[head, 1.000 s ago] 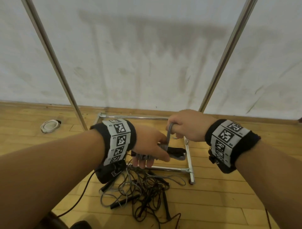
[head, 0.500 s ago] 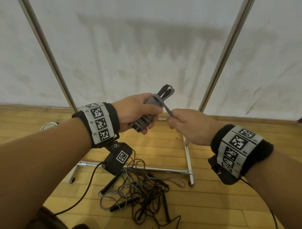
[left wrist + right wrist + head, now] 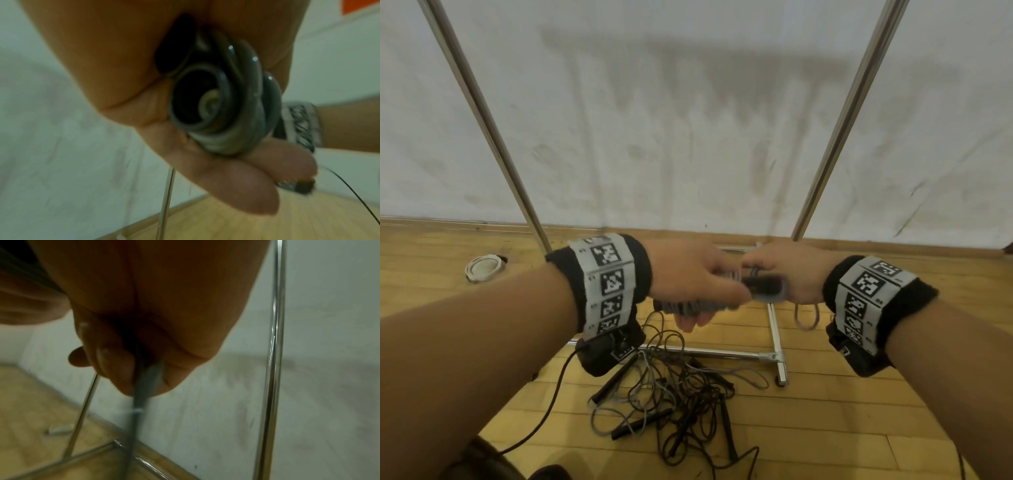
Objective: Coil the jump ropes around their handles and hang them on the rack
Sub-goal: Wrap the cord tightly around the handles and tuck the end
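Observation:
My left hand (image 3: 695,284) grips a pair of black handles wound with grey jump rope (image 3: 688,306); the left wrist view shows the coiled grey rope (image 3: 226,104) end-on against my palm and fingers (image 3: 246,186). Close beside it, my right hand (image 3: 780,274) pinches the rope's free end, and a small grey loop (image 3: 806,317) hangs below it. In the right wrist view the grey cord (image 3: 141,395) runs down from between my curled fingers (image 3: 115,363). Both hands are held in front of the chrome rack (image 3: 839,137), whose top bar is out of view.
A tangle of black and grey jump ropes with black handles (image 3: 671,394) lies on the wooden floor by the rack's base bar (image 3: 722,353). A white coiled rope (image 3: 482,269) sits at the left by the wall. A black cable (image 3: 544,418) trails from my left wrist.
Both hands have dropped from chest height and come together. The wrapped handles swung from pointing up to lying level. The right hand moved in against the bundle's end.

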The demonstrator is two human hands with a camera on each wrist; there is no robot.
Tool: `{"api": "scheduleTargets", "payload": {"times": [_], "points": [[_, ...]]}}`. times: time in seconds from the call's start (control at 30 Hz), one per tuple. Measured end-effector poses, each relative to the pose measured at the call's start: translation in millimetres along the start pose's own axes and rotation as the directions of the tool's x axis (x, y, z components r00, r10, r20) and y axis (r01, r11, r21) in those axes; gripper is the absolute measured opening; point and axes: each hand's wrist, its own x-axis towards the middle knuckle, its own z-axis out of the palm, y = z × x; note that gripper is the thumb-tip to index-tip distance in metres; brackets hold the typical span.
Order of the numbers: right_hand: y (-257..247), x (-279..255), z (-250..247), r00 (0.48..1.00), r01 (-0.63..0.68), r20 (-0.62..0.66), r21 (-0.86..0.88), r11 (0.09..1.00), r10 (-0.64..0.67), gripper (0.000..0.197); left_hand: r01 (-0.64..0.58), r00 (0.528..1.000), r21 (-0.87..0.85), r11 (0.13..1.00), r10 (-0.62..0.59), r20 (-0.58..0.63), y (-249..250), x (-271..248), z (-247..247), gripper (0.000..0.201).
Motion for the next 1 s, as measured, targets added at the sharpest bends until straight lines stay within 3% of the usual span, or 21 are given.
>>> {"api": "scheduleTargets", "payload": {"times": [0.07,0.13,0.2,0.27,0.33,0.43,0.53,0.67,0.8,0.87,1.0], "points": [[-6.9,2.7,-2.6,0.999,-0.016,0.032,-0.084,0.996,0.018,0.019,0.092,0.994,0.277,0.956,-0.107,0.037,3.7,7.1,16.9,0.023],[-18.9,4.9,-7.3,1.0,-0.009,0.025,-0.215,0.977,0.014,0.025,0.163,0.984,0.555,0.816,-0.176,-0.029,3.8,15.2,26.0,0.031],[-30.8,5.6,-10.9,1.0,0.007,-0.014,-0.35,0.937,-0.012,0.025,0.232,0.972,0.637,0.736,-0.205,-0.117,2.4,19.2,25.8,0.034],[-41.0,3.4,-12.1,0.997,0.002,-0.067,-0.408,0.913,-0.032,0.024,0.314,0.948,0.487,0.815,-0.246,-0.2,-2.1,19.6,15.9,0.03],[-45.4,-1.0,-12.3,0.994,-0.006,-0.107,-0.357,0.934,-0.034,0.028,0.341,0.919,0.2,0.919,-0.281,-0.276,-7.2,15.2,1.5,0.022],[-43.4,-7.2,-16.5,0.978,-0.027,-0.207,-0.142,0.989,-0.003,0.029,0.162,0.913,-0.122,0.979,-0.196,-0.358,-13.2,5.3,-18.7,0.009],[-38.4,-9.8,-16.4,0.968,-0.029,-0.247,0.032,0.999,0.036,0.029,-0.058,0.925,-0.375,0.925,-0.092,-0.369,-18.2,1.1,-23.8,0.012],[-24.5,-10.7,-12.0,0.982,-0.017,-0.182,0.202,0.979,0.054,0.028,-0.213,0.951,-0.617,0.757,0.015,-0.309,-15.7,-2.5,-22.3,0.032],[-14.2,-10.5,-13.9,0.986,0.013,-0.156,0.396,0.918,0.053,0.029,-0.24,0.963,-0.741,0.628,0.06,-0.261,-7.8,-4.3,-23.5,0.053],[-14.2,-10.9,-15.2,0.991,0.035,-0.128,0.447,0.894,0.025,0.029,-0.252,0.955,-0.701,0.667,0.056,-0.29,-3.6,-2.4,-22.6,0.059],[-10.2,-11.4,-14.4,0.999,0.016,-0.035,0.484,0.875,0.001,0.027,-0.303,0.938,-0.533,0.79,0.15,-0.311,-2.5,-0.5,-18.1,0.038]]}}
